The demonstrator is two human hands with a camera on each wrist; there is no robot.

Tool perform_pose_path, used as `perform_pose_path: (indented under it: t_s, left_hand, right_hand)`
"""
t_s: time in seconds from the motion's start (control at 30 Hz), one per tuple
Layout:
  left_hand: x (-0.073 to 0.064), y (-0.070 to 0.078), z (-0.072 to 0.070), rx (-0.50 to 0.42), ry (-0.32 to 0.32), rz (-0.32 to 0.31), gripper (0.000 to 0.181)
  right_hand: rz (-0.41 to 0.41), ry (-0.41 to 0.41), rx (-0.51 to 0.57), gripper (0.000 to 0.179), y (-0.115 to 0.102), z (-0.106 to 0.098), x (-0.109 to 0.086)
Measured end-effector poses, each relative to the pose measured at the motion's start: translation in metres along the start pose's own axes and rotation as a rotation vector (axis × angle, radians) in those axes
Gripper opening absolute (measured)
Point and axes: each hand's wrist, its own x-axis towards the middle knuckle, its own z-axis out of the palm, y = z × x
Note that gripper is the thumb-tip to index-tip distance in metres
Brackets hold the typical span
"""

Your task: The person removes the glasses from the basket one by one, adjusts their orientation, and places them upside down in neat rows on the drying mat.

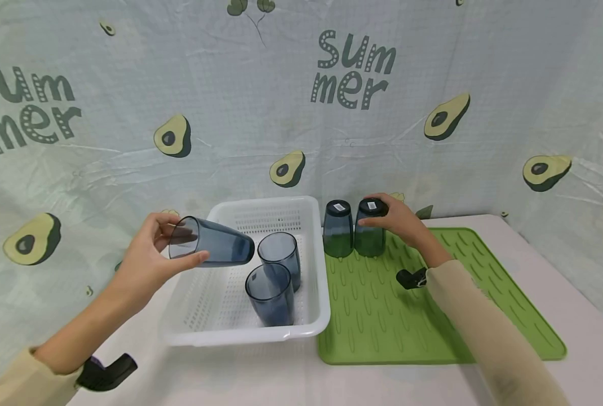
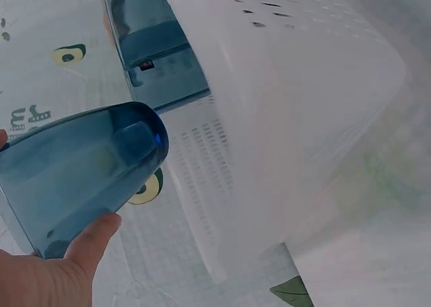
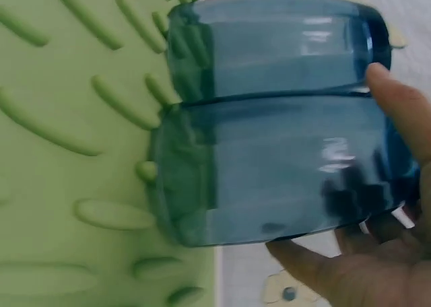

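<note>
As my left hand [image 1: 151, 256], left of centre in the frame, grips a blue glass [image 1: 225, 245] tipped on its side, mouth to the left and base to the right, my right hand [image 1: 400, 223] clasps an upended glass [image 1: 369, 239] on a green mat [image 1: 382, 332], right of centre. My left thumb lies along the near side of the tilted one; my right fingers are curled round the raised base of the other. Just beside it, to the left, stands a second upside-down glass [image 1: 338, 232], a white label on its base. At the frame's centre, a white perforated basket [image 1: 324, 310] contains a front glass [image 1: 275, 309] and a rear glass [image 1: 282, 249], both mouth up. A pale table [image 1: 220, 378] spans the bottom; a cloth [image 1: 220, 84] printed with avocados and "summer" fills the top.
</note>
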Motion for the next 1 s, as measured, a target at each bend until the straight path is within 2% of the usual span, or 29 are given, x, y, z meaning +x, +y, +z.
perform_pose_path:
  t_s: [0.13,0.23,0.4,0.5,0.67,0.83,1.0]
  left_hand:
    - [-0.001,-0.002,-0.001,-0.001,0.012,0.007,0.067]
    - [0.000,-0.002,-0.001,0.001,0.016,0.010,0.067]
    - [0.000,-0.001,-0.003,-0.013,0.016,0.003,0.066]
    - [0.001,-0.001,-0.003,-0.027,0.013,-0.001,0.066]
    - [0.001,0.001,-0.003,-0.045,0.013,-0.008,0.065]
    - [0.002,0.003,-0.001,-0.078,0.002,-0.014,0.067]
    - [0.000,0.007,-0.001,-0.025,-0.013,0.021,0.070]
  right_hand:
    - [-0.020,-0.039,-0.088,0.084,-0.014,-0.002,-0.001]
    - [-0.076,-0.040,-0.181,0.084,-0.025,-0.005,-0.003]
    - [-0.246,-0.032,-0.418,0.082,-0.038,-0.004,-0.002]
    - [-0.353,-0.037,-0.510,0.079,-0.044,-0.003,-0.003]
    - [-0.486,-0.044,-0.555,0.068,-0.050,-0.001,-0.009]
    - [-0.574,-0.046,-0.574,0.061,-0.051,0.000,-0.015]
    - [-0.643,-0.042,-0.583,0.059,-0.050,0.004,-0.020]
